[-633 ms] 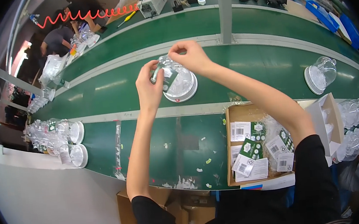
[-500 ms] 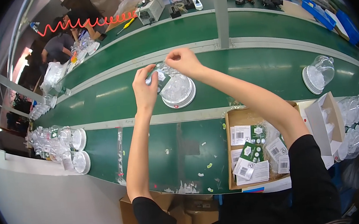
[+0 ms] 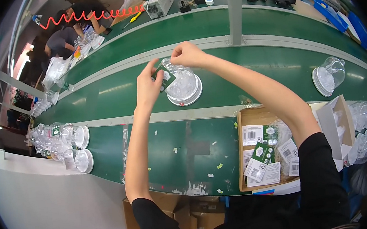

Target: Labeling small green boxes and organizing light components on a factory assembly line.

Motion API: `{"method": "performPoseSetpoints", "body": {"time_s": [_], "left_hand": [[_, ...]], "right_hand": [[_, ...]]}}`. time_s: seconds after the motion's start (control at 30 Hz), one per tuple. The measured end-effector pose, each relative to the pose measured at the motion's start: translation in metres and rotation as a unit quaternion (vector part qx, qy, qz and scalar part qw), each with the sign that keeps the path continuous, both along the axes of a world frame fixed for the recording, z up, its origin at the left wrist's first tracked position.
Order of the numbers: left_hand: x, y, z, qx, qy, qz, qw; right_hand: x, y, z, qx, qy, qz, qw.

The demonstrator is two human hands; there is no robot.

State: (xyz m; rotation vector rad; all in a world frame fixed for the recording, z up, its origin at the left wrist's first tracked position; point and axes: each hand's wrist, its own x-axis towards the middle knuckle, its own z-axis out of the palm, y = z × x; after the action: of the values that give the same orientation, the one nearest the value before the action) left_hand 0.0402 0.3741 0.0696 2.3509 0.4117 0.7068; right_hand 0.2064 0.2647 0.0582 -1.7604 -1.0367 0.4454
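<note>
On the green table [image 3: 254, 74], one dome [image 3: 186, 87] sat under your hands, a second dome [image 3: 331, 76] well right. Your half-curled left hand [image 3: 147, 88] held one card [image 3: 167, 77] beside the first; your right hand [image 3: 189, 55] bent as if pinching near its top, hold unclear. Fitting the card seemed underway, calling for steadiness. Cards in the box [image 3: 242, 162] overlapped beyond counting.

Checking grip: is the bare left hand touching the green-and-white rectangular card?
Touching. Head view: left hand holds the card, thumb lying over its edge.
</note>
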Motion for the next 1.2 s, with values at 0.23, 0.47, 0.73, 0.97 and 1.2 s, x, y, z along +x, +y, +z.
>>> {"method": "performPoseSetpoints", "body": {"time_s": [0.23,0.47,0.73,0.97,1.2], "left_hand": [[0.003,0.002,-0.013,0.009,-0.071,-0.042,0.997],[0.002,0.005,-0.031,-0.067,-0.116,-0.005,0.991],[-0.009,0.006,-0.026,0.229,-0.072,0.050,0.969],[0.003,0.008,0.001,0.164,-0.058,-0.031,0.984],[0.007,0.013,-0.004,0.228,-0.038,-0.012,0.973]], "right_hand": [[-0.004,0.007,-0.004,-0.007,-0.012,0.019,1.000],[-0.001,0.014,-0.008,0.028,0.084,0.035,0.995],[-0.006,0.026,0.004,-0.034,0.017,0.033,0.999],[-0.007,0.028,0.000,-0.022,0.018,0.067,0.997],[-0.012,0.034,-0.004,0.003,0.036,0.062,0.997]]}}
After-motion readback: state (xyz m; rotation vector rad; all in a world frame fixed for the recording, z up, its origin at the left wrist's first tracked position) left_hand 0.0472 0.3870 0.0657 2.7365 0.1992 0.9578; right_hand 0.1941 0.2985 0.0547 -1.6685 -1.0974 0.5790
